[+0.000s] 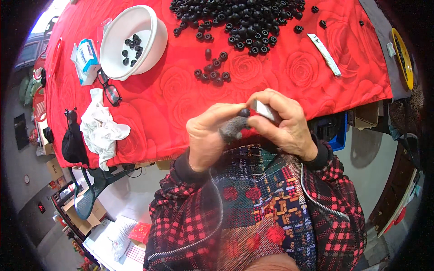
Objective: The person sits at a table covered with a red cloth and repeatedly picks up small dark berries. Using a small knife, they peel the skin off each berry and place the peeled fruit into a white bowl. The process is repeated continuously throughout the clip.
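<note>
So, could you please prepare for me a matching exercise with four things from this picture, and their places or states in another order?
1. Right hand
2. White basin
3. Yellow dish
4. White cloth

A. near the picture's right edge
B. crumpled on the red tablecloth
C. holding a pale flat piece
D. in the picture's upper left

Pairs: 1-C, 2-D, 3-A, 4-B

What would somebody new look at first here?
Probably the heap of black parts at the top, dark against the red cloth. Then maybe the white bowl at upper left. Near the middle, the left hand pinches a black ball and the right hand holds a pale strip.
</note>
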### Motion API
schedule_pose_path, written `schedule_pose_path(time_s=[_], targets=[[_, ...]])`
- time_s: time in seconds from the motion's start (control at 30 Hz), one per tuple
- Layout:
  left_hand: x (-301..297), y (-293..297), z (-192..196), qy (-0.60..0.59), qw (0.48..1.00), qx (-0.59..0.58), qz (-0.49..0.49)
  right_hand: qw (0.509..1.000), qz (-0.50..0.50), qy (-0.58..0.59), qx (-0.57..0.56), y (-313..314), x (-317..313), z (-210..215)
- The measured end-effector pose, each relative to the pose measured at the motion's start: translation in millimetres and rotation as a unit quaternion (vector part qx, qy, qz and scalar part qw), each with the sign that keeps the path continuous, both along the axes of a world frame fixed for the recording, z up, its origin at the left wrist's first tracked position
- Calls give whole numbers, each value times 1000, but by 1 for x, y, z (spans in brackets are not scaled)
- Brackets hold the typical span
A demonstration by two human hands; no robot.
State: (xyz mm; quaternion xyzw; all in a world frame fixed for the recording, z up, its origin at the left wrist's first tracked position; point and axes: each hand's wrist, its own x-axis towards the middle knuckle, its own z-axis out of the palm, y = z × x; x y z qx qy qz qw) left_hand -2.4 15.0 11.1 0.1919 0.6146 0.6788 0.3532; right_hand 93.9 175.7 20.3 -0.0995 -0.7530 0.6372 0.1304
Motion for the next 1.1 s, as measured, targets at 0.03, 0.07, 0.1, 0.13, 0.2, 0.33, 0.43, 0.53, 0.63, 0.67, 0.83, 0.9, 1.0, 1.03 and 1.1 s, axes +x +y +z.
schedule_pose_path(time_s=[0.03,0.07,0.1,0.13,0.2,0.33,0.43,0.53,0.63,0.67,0.83,0.9,1.0,1.03,1.1], targets=[[1,0,-5,69,997,16,4,1000,-3,9,13,-4,-3,1],[1,0,-6,138,990,31,8,1000,-14,9,17,-8,-5,0],[2,-1,-2,81,996,21,10,999,-24,10,21,-11,-6,-2],[5,-4,3,24,1000,12,14,999,-33,10,25,-13,-6,-3],[2,-7,4,-127,991,44,1,998,7,42,53,-7,-5,1],[-3,-14,4,-323,943,44,-67,980,92,130,122,-1,-1,-1],[-14,-17,5,-376,908,26,-185,969,162,138,123,7,-1,4],[-17,-21,-5,-334,908,54,-247,965,173,155,118,7,-2,4],[-9,-16,3,-338,926,35,-165,961,105,181,182,3,0,1],[-5,-15,6,-322,934,51,-147,956,72,189,214,0,1,-1],[4,-14,6,-353,928,105,-64,910,18,241,336,-8,2,-3],[2,-15,5,-329,935,114,-66,921,23,245,302,-8,4,-1],[0,-15,2,-302,942,134,-55,965,50,155,205,-3,6,14],[0,-14,3,-295,943,141,-53,975,31,123,184,-1,6,17],[-2,-14,4,-298,945,124,-60,985,13,66,156,1,8,15]])
